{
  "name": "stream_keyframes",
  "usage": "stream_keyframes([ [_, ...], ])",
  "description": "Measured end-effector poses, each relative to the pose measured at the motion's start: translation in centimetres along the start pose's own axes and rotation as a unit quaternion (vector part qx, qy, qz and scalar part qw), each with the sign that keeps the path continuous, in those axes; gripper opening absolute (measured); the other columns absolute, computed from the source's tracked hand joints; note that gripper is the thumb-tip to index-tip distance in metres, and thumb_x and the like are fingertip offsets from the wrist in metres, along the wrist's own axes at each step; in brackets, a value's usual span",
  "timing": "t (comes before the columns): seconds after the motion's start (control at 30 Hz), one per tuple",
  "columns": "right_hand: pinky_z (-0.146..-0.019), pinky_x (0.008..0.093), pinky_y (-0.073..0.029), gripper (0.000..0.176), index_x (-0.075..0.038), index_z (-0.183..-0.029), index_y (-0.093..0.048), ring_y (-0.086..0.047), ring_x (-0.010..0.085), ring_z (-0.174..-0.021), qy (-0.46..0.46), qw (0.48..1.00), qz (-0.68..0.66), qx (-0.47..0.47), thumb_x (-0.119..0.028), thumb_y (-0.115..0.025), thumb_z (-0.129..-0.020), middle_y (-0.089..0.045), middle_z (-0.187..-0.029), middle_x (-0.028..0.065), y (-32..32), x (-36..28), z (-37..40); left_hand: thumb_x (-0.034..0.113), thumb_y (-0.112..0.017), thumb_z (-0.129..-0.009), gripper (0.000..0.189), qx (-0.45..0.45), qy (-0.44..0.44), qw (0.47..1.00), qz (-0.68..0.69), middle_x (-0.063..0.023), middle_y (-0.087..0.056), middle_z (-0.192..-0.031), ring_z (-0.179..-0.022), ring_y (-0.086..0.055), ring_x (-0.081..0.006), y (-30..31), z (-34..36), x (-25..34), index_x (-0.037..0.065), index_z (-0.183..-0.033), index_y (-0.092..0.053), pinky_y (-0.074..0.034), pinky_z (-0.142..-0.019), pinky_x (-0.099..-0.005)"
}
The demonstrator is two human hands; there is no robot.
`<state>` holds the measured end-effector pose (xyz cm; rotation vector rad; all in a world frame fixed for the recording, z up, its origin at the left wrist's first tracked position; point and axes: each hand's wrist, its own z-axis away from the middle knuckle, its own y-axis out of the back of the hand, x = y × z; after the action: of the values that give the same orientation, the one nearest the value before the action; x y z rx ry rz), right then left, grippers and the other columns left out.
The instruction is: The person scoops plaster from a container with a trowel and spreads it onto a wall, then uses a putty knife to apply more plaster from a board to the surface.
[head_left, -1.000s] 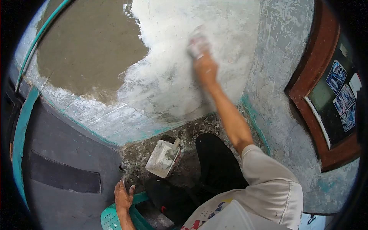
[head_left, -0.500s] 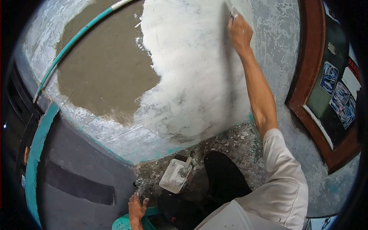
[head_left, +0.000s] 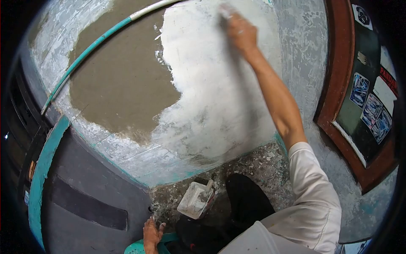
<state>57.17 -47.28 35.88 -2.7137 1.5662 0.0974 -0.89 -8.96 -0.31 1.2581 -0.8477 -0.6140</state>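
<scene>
My right hand (head_left: 242, 34) is closed on a putty knife (head_left: 226, 10), which is smeared by motion, at the upper part of the wall. White putty (head_left: 211, 80) covers the wall beneath that hand. To its left lies a bare grey-brown patch (head_left: 122, 72) with a ragged edge against the white. Low at the left, my left hand (head_left: 152, 235) has its fingers apart beside a teal perforated plastic piece (head_left: 135, 247). A white container (head_left: 195, 199) smeared with putty sits on the floor, a handle-like piece leaning on its rim.
A teal and white pipe (head_left: 91, 48) curves across the wall's left side. At the right stands a brown wooden frame (head_left: 338, 63) around a dark panel with stickers. Debris litters the floor (head_left: 264, 167) near my dark-clothed legs. A dark grey surface (head_left: 93, 178) with a teal edge is lower left.
My right hand has swept left across the white putty with the putty knife. The view has shifted slightly; my left hand stays low beside the teal plastic.
</scene>
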Motion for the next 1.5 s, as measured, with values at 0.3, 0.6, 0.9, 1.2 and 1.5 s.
stream_keyframes([
  [0.3, -0.095, 0.0475, -0.055, 0.035, -0.002, -0.131, -0.064, -0.066, 0.0366, -0.116, 0.108, 0.977, -0.039, 0.182, -0.016, -0.058, -0.099, -0.068, -0.128, 0.0191, -3.8, -3.3, -4.4, 0.044, -0.07, -0.094, 0.072, -0.007, 0.01, 1.0, 0.009, -0.0206, -0.055, -0.144, -0.136, -0.048, -0.0405, 0.6, 0.8, 0.9, -0.002, -0.145, -0.049, -0.037, -0.115, -0.051],
  [0.6, -0.062, 0.0445, -0.056, 0.023, 0.006, -0.096, -0.066, -0.071, 0.0347, -0.075, 0.216, 0.973, -0.062, 0.056, -0.01, -0.062, -0.08, -0.07, -0.088, 0.0246, -4.0, -18.7, 0.8, 0.043, -0.072, -0.094, 0.071, 0.024, -0.026, 0.999, 0.026, -0.0235, -0.056, -0.142, -0.136, -0.048, -0.0422, -0.2, 1.3, 0.2, -0.002, -0.144, -0.051, -0.038, -0.115, -0.0524],
  [0.9, -0.085, 0.0403, -0.062, 0.054, -0.02, -0.146, -0.056, -0.07, 0.0299, -0.116, 0.108, 0.984, -0.144, 0.002, -0.004, -0.047, -0.096, -0.065, -0.14, 0.0073, 4.6, -5.2, 4.6, 0.042, -0.073, -0.093, 0.072, 0.0, -0.019, 0.999, 0.025, -0.0242, -0.056, -0.141, -0.136, -0.049, -0.0428, 0.1, 0.6, 0.2, -0.002, -0.145, -0.05, -0.038, -0.114, -0.0525],
  [1.2, -0.077, 0.0521, -0.059, 0.044, -0.015, -0.145, -0.054, -0.072, 0.0382, -0.097, 0.054, 0.992, -0.085, 0.081, -0.021, -0.051, -0.102, -0.07, -0.12, 0.0221, -3.4, -4.1, -1.5, 0.043, -0.072, -0.093, 0.072, 0.023, -0.024, 0.999, 0.01, -0.0246, -0.058, -0.138, -0.132, -0.051, -0.0433, -0.6, 0.3, -0.2, 0.0, -0.147, -0.049, -0.039, -0.112, -0.0538],
  [1.5, -0.072, 0.0439, -0.064, 0.045, -0.002, -0.132, -0.061, -0.073, 0.0364, -0.103, 0.304, 0.928, -0.2, -0.077, -0.006, -0.062, -0.088, -0.07, -0.124, 0.0232, 2.0, -20.9, 13.2, 0.044, -0.07, -0.095, 0.075, -0.006, -0.013, 0.999, 0.036, -0.0252, -0.056, -0.142, -0.135, -0.049, -0.043, 1.3, 0.8, 0.9, -0.003, -0.148, -0.047, -0.038, -0.114, -0.0546],
])
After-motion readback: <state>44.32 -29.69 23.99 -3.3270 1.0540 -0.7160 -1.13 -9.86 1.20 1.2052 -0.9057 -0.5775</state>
